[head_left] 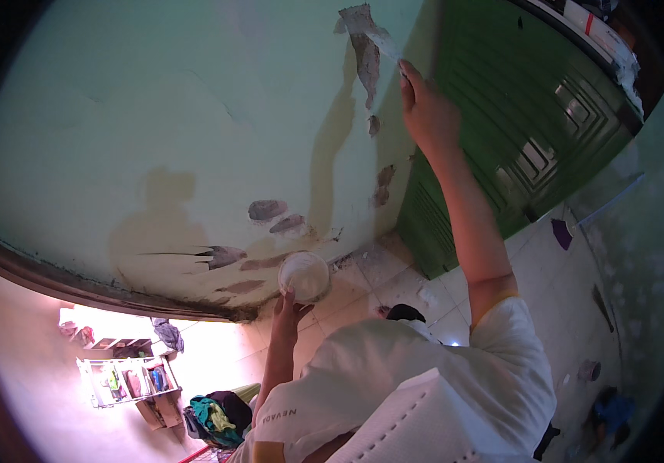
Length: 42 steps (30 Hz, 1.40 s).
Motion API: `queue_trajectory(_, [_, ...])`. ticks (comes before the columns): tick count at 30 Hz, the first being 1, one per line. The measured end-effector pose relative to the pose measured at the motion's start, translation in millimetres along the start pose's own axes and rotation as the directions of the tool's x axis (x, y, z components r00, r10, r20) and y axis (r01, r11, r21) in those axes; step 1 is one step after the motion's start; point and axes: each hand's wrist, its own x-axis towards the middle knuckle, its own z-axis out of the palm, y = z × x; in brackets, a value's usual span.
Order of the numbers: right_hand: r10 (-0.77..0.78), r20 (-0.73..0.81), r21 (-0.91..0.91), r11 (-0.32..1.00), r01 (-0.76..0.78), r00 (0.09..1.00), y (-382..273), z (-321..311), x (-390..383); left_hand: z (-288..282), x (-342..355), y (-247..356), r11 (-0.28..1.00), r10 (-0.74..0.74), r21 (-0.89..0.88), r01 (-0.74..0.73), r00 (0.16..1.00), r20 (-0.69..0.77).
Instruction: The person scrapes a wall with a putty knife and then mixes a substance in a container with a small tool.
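Observation:
My right hand [430, 108] is raised high, closed on what looks like a putty knife [384, 40]. Its pale blade lies at a bare grey patch [365, 58] where the wall's paint has come off. Lower down, my left hand [289, 305] grips the rim of a round white tub [304, 276] from below. A whitish paste appears to fill the tub. Around it, the light green wall [154, 100] has more peeled patches [268, 210], some with cracked edges. The knife's handle is hidden inside my right fist.
A green panelled door [533, 100] stands right of the wall, beside my right arm. Tiled floor [394, 270] lies below. At lower left are a white rack [127, 380] with goods and a pile of clothes [220, 417]. A broad dark edge [116, 289] borders the wall's lower left.

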Motion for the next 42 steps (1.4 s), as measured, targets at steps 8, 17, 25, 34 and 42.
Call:
queue_trajectory(8, [0.007,0.092,0.215,0.976,-0.027,0.996,25.4,58.5,-48.9,1.8,5.8,-7.7,0.999,-0.021,-0.045,0.021,1.0,-0.006])
queue_trajectory(17, [0.237,0.278,0.562,0.746,-0.358,0.931,15.5,1.3,9.5,-6.5,-4.6,-3.8,0.999,0.019,-0.027,-0.021,0.998,-0.054])
queue_trajectory(25, [0.251,0.242,0.577,0.739,-0.347,0.937,43.6,38.3,-0.8,2.9,-3.0,-6.7,0.999,0.029,-0.029,-0.03,0.999,-0.014])
queue_trajectory(34, [0.256,0.463,0.599,0.615,-0.513,0.849,52.2,54.5,-10.0,5.7,-3.6,-11.0,1.0,-0.004,-0.003,0.004,1.0,0.009])
queue_trajectory(42, [0.298,0.415,0.625,0.594,-0.507,0.86,46.6,59.7,-39.6,9.9,-6.6,-12.1,0.999,0.007,-0.033,-0.008,0.999,-0.037])
